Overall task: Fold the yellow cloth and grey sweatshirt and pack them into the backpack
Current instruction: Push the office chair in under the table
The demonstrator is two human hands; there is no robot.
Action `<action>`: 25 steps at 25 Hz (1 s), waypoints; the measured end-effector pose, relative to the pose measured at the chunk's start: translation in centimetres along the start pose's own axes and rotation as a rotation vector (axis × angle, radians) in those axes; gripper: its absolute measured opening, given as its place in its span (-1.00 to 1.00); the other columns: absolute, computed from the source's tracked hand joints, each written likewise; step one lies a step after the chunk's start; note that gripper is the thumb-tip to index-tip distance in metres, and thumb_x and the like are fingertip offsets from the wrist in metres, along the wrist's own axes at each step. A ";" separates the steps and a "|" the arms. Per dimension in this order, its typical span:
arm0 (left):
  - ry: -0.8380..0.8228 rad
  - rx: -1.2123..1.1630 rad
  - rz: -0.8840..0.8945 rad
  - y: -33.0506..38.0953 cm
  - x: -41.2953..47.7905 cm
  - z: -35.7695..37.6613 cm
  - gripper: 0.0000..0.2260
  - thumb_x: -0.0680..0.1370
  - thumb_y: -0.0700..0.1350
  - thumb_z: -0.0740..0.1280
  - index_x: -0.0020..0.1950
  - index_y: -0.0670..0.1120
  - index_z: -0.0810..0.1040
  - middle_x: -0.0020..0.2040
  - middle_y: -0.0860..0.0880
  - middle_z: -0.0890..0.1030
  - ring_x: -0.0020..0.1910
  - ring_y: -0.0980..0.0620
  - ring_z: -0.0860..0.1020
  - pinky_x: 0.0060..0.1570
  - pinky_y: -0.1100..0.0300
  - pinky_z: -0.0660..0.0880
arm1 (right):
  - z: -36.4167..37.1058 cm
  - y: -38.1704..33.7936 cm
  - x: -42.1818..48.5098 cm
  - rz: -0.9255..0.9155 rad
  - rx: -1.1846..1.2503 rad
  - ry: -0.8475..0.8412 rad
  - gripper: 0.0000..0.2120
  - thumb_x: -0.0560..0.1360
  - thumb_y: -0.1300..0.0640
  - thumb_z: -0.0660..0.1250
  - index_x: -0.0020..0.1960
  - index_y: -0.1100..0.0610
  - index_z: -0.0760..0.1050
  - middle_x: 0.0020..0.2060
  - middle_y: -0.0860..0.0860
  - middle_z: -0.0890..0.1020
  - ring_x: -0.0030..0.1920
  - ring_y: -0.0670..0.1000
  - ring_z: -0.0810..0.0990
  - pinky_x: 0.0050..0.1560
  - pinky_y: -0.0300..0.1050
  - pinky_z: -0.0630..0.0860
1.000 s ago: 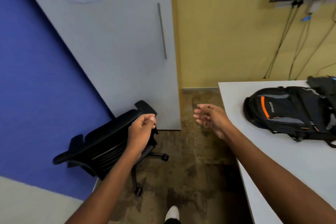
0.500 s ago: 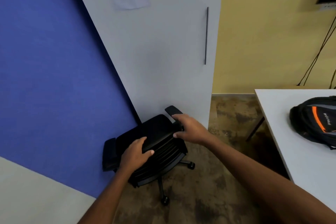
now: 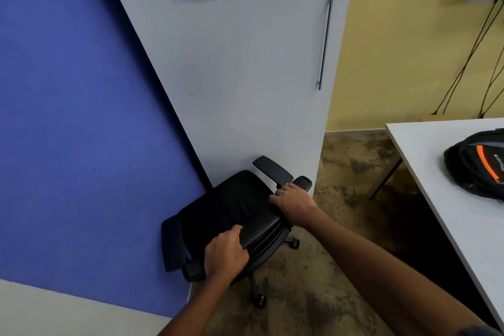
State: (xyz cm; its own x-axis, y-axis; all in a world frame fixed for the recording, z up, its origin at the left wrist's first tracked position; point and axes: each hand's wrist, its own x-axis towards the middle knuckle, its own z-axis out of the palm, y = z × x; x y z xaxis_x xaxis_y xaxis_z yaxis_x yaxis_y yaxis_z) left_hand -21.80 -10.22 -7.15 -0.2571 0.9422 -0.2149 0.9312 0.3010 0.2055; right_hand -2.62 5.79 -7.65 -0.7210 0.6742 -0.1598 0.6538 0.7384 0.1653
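None of the folding or packing looks done from here: neither yellow cloth nor grey sweatshirt is in view. My left hand point(image 3: 226, 254) and right hand point(image 3: 293, 203), apart, both grip the back of the black chair point(image 3: 231, 207) at 6 o'clock. At 3 o'clock the backpack point(image 3: 477, 169) lies on the white table point(image 3: 436, 185); I cannot tell what it holds.

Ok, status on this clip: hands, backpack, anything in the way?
Left hand and right hand grip the black chair. Backpack on white table, untouched. Cloth, sweatshirt not in view.
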 end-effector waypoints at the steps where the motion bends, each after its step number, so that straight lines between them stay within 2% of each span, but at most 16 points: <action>1: 0.001 -0.002 0.006 -0.1 -0.1 0.1 -0.50 0.57 -0.07 0.38 0.52 0.10 0.47 0.20 0.02 0.72 0.13 -0.02 0.70 0.01 0.10 0.61 | 0.2 -0.2 -0.3 0.015 0.011 0.021 -0.64 0.56 0.19 0.39 0.35 0.06 0.49 0.17 0.08 0.65 0.22 0.16 0.60 0.42 0.08 0.42; 6: -0.011 0.018 0.032 -0.2 -1.5 0.3 -0.50 0.58 -0.08 0.36 0.54 0.09 0.46 0.20 0.03 0.71 0.12 -0.01 0.70 0.01 0.09 0.61 | 1.1 -1.3 -2.6 0.069 0.103 0.104 -0.72 0.54 0.19 0.41 0.23 0.01 0.57 0.03 0.00 0.65 0.12 0.10 0.61 0.34 0.03 0.46; 12: -0.006 0.021 0.106 1.1 -4.3 1.2 -0.44 0.58 -0.05 0.38 0.59 0.09 0.40 0.24 0.04 0.69 0.15 0.02 0.69 0.04 0.12 0.63 | 2.5 -1.9 -7.5 0.149 0.175 0.148 -0.74 0.52 0.25 0.37 0.17 0.02 0.60 -0.01 -0.01 0.65 0.08 0.09 0.62 0.33 0.01 0.46; 15: -0.024 0.031 0.172 2.2 -6.3 2.0 -0.46 0.60 -0.02 0.39 0.59 0.10 0.40 0.29 0.06 0.67 0.20 0.02 0.67 0.13 0.10 0.64 | 3.2 -2.5 -11.3 0.204 0.220 0.156 -0.74 0.49 0.24 0.42 0.14 0.01 0.62 -0.04 -0.02 0.65 0.05 0.07 0.62 0.30 -0.01 0.46; 19: -0.020 0.055 0.253 3.4 -9.9 2.8 -0.47 0.60 0.00 0.38 0.58 0.12 0.40 0.29 0.08 0.66 0.21 0.03 0.66 0.13 0.11 0.61 | 4.2 -4.1 -16.5 0.294 0.242 0.150 -0.71 0.43 0.22 0.47 0.11 -0.01 0.62 -0.06 -0.04 0.66 0.01 0.05 0.63 0.25 -0.02 0.49; 23: -0.061 0.065 0.323 4.3 -13.6 3.3 -0.49 0.60 0.01 0.39 0.55 0.15 0.43 0.22 0.12 0.66 0.16 0.06 0.66 0.12 0.11 0.60 | 4.9 -6.3 -22.1 0.369 0.254 0.147 -0.72 0.45 0.21 0.47 0.13 -0.02 0.61 -0.03 -0.04 0.66 0.05 0.07 0.63 0.29 0.00 0.49; 25: -0.077 0.076 0.369 4.8 -15.5 3.7 -0.47 0.59 0.02 0.39 0.57 0.16 0.42 0.27 0.13 0.66 0.20 0.06 0.66 0.18 0.09 0.60 | 5.0 -7.3 -25.1 0.404 0.271 0.158 -0.73 0.46 0.20 0.45 0.14 -0.01 0.62 -0.01 -0.04 0.66 0.07 0.06 0.63 0.30 -0.01 0.48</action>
State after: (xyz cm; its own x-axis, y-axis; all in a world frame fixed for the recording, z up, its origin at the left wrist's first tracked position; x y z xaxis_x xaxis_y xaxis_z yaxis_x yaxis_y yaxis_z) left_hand -12.35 -23.93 -6.34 0.1169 0.9704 -0.2115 0.9747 -0.0712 0.2119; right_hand 11.88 -16.50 -9.76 -0.4104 0.9118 0.0173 0.9086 0.4104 -0.0780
